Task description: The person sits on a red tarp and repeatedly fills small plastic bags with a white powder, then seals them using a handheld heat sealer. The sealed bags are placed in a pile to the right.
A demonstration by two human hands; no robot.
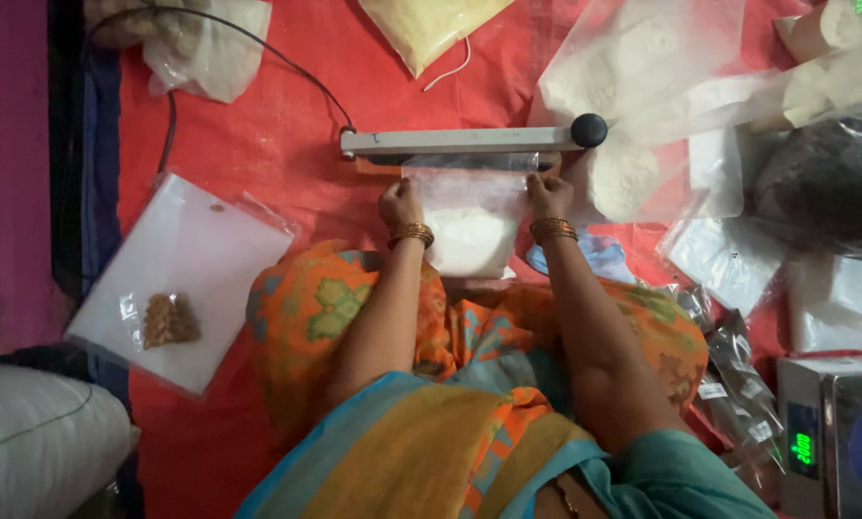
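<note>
Both hands, left hand (399, 204) and right hand (549, 195), look equally close from my feed, fingers pinching the clear bag of white powder (469, 226) by its top corners, mouth lying lengthwise under the heat sealer bar (460, 141) mid red mat (277, 135).

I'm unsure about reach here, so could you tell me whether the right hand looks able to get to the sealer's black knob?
Probably yes: the right hand sits just below the black knob, with nothing between them, though it currently grips the bag.
</note>
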